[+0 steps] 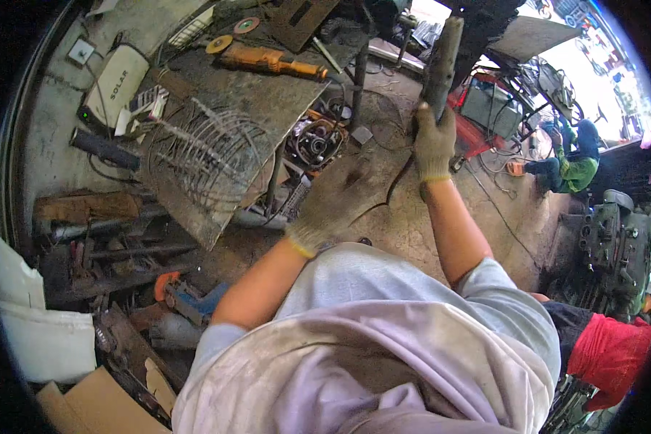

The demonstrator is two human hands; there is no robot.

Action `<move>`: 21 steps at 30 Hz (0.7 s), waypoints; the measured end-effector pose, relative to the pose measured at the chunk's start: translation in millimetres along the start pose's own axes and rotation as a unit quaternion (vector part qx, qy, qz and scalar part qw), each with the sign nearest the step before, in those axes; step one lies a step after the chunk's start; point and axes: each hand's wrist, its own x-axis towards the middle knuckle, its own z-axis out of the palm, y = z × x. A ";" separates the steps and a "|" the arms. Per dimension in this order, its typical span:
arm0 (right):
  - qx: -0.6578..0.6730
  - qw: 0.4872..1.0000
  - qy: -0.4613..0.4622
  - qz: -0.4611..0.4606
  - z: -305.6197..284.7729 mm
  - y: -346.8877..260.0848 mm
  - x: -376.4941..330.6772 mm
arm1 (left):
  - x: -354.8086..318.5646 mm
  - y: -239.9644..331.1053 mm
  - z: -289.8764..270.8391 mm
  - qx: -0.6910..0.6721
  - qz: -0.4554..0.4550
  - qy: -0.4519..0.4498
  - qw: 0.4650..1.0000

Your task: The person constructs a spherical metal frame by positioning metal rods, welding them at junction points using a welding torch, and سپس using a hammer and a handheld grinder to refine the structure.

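Observation:
My right hand (pixel 435 145), in a dirty knitted work glove, is closed around the lower end of a thick grey-brown metal bar (pixel 441 69). The bar points up and away from me, and its far end is held clear of the things around it. In front of my waist, my left hand (pixel 343 194), gloved the same way, stretches out flat toward the right. It is blurred by motion, and no object shows in it. A thin dark cable (pixel 396 186) curves past its fingertips.
On the metal-topped table (pixel 267 98) at left lie tangled wire rods (pixel 206 145), an orange power tool (pixel 271 61) and discs (pixel 246 25). A greasy machine part (pixel 315 141) sits beside it. At right are a person in green (pixel 579 163), a red-framed machine (pixel 488 105) and an engine-like block (pixel 615 239).

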 end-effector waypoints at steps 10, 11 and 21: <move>-0.217 0.964 0.104 -0.117 78.1 2.6 217.7 | -107.9 -139.5 -11.5 -0.358 -0.233 0.097 0.899; -0.211 0.963 0.115 -0.126 92.7 19.5 235.9 | -103.8 -129.6 -23.9 -0.251 -0.216 0.062 0.941; -0.327 0.925 0.112 -0.159 179.8 96.7 333.3 | -164.4 -138.8 -5.6 0.031 -0.447 0.093 0.889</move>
